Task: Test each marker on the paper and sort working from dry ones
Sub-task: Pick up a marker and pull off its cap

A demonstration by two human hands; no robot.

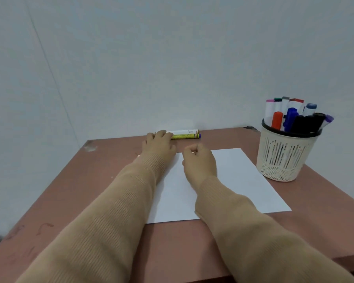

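At back edge: markers [184, 136], light, stiff, slick; grip mid-barrel
Left hand [158, 144]: fingers curled over their ends
Right hand [199, 160]: curled, seemingly empty

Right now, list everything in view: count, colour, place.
table: one, reddish-brown, against the wall
paper: one sheet, white, centre-right of the table
basket: one, cream, slotted, right of the paper
basket markers: about ten, mixed colours, standing in the basket
loose markers: two, one white, one yellow-green with a purple end, side by side at the far edge
sleeves: two, beige
left hand: fingers over the loose markers' left ends
right hand: fingers curled, over the paper, nothing visible in it
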